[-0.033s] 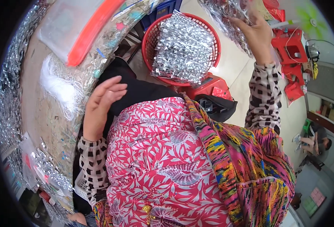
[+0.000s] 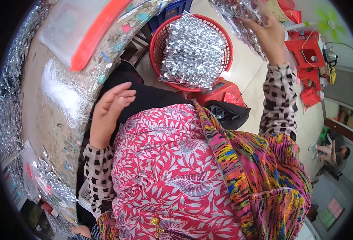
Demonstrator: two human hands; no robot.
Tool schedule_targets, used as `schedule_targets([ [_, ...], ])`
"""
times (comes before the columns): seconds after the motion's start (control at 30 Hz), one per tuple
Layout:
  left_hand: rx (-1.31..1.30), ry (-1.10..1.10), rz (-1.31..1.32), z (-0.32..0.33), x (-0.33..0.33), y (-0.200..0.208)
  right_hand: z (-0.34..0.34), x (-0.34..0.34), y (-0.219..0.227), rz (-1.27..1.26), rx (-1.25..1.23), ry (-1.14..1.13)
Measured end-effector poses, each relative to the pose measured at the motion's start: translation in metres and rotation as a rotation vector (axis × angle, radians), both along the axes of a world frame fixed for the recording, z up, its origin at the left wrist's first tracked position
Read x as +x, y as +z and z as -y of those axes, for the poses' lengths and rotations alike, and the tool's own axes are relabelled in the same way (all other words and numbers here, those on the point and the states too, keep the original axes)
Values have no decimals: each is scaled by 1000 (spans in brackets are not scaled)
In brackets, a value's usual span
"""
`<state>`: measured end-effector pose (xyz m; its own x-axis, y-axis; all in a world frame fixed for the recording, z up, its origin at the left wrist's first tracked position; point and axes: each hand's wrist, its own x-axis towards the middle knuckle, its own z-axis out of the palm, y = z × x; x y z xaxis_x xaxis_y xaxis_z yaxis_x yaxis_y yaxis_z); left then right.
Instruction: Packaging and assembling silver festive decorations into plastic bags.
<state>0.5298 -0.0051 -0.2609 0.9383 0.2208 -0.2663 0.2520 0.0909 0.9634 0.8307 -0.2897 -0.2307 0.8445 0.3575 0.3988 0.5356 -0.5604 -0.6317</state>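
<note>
At the upper right, my right hand (image 2: 270,38) grips a clear plastic bag of silver tinsel (image 2: 240,20); most of its fingers are hidden and the bag runs out of the picture. My left hand (image 2: 109,110) is raised by the table edge, holding nothing, its fingers extended and slightly curved. Between the two hands, a red plastic basket (image 2: 154,54) holds packed silver foil strips (image 2: 194,52). Left of my left hand, a tangle of white threads (image 2: 64,96) lies on the worktable (image 2: 32,86).
A clear sheet with a red band (image 2: 90,40) lies on the table's far part. More silver tinsel (image 2: 8,108) lines the left edge. Red stools (image 2: 306,52), a green fan (image 2: 330,24) and a seated person (image 2: 336,148) are on the right. A black bag (image 2: 228,114) sits near my lap.
My right hand has shifted very slightly left with the bag. My left hand has moved a little to the right.
</note>
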Motion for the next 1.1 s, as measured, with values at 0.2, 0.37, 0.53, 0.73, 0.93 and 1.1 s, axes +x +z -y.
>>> schedule_targets([
  [0.2, 254, -133, -150, -5, 33, -24, -22, 82, -44, 72, -325, -62],
  [0.37, 132, -27, -194, -23, 50, -40, -50, 148, -96, 154, -505, -53],
  [0.53, 87, -13, -274, -32, 71, -41, -82, 177, -192, 20, -668, -57],
  [0.73, 39, 26, -363, -45, 79, -47, -113, 140, -281, -368, -739, 82],
  [0.93, 43, 78, -333, -49, 92, -51, -111, 199, -276, -128, -412, -41],
  [1.1, 34, 80, -370, -57, 99, -50, -121, 254, -287, -370, -649, -120],
])
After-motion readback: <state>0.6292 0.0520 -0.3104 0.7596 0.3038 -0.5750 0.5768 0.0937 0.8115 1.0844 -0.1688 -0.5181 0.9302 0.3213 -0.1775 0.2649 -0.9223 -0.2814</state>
